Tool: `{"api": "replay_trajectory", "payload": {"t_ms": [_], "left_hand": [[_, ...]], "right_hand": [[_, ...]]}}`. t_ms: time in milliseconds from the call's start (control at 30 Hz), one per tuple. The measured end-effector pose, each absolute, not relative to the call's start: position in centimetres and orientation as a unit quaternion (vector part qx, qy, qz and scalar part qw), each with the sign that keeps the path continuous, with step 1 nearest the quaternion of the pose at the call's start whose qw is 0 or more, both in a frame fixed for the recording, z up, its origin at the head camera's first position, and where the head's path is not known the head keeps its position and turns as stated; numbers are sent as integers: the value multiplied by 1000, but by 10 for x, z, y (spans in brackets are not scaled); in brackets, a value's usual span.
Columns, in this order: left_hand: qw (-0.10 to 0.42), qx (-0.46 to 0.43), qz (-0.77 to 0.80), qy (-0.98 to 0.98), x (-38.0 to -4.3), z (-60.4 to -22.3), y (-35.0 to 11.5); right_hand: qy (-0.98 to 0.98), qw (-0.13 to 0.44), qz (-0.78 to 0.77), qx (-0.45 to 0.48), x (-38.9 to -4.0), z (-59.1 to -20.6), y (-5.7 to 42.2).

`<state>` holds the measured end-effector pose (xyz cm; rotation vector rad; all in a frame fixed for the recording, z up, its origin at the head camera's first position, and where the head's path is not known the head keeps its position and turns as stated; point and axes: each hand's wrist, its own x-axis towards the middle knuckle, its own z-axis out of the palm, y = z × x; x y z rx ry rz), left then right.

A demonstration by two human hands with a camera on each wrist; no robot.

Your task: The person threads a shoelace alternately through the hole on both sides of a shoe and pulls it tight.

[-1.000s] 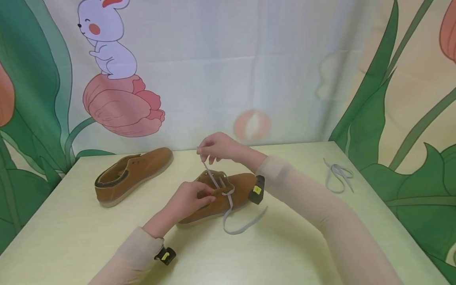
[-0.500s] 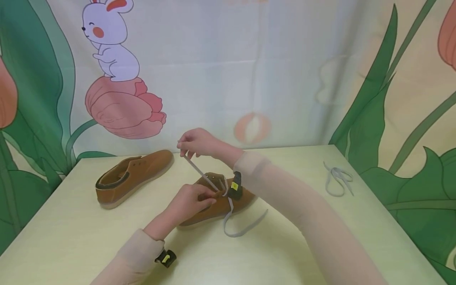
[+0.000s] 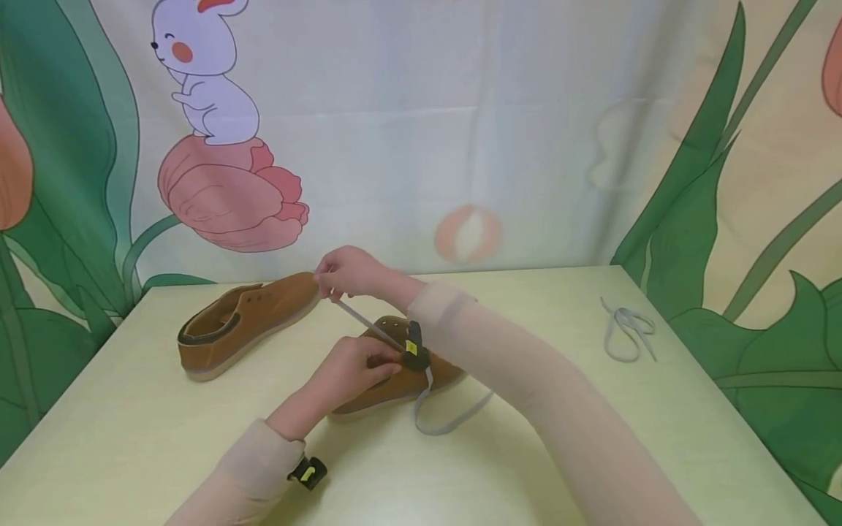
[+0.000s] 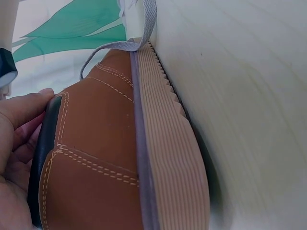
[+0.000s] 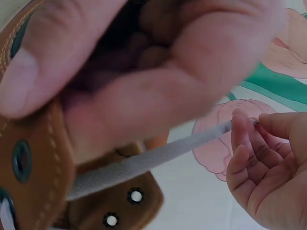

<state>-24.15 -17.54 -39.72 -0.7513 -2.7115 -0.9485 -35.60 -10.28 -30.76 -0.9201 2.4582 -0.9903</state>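
A brown leather shoe (image 3: pixel 393 389) stands in the middle of the table, toe pointing right. My left hand (image 3: pixel 347 370) pinches the near eyelet flap between thumb and fingers; the left wrist view has the shoe's side (image 4: pixel 96 129) and ridged sole upright on the table. Above and behind the shoe, my right hand (image 3: pixel 351 272) pinches the end of a grey shoelace (image 5: pixel 153 160). That lace runs taut from inside the flap up to my right fingertips. Its other end (image 3: pixel 434 431) curls on the table in front. In the head view my right wrist camera covers the front lacing.
A second brown shoe (image 3: pixel 279 303), its eyelets without a lace, stands at the back left. On the right lies a loosely looped grey shoelace (image 3: pixel 625 332). Behind the table (image 3: pixel 539 292) hangs a printed curtain (image 3: pixel 526 146).
My right hand has moved left, drawing the lace out longer and tauter through the shoe. My left hand keeps its hold on the flap.
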Motion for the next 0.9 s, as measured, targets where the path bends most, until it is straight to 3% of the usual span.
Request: {"api": "replay_trajectory", "payload": {"t_ms": [633, 800, 900], "left_hand": [[91, -245, -289, -921, -241, -397, -178], [94, -251, -297, -916, -241, -397, -178], [94, -256, -297, -915, -242, -397, -178]], "right_hand": [[889, 215, -248, -319, -360, -334, -116], [871, 238, -263, -340, -361, -317, -104], [859, 222, -296, -354, -356, -294, -84]]}}
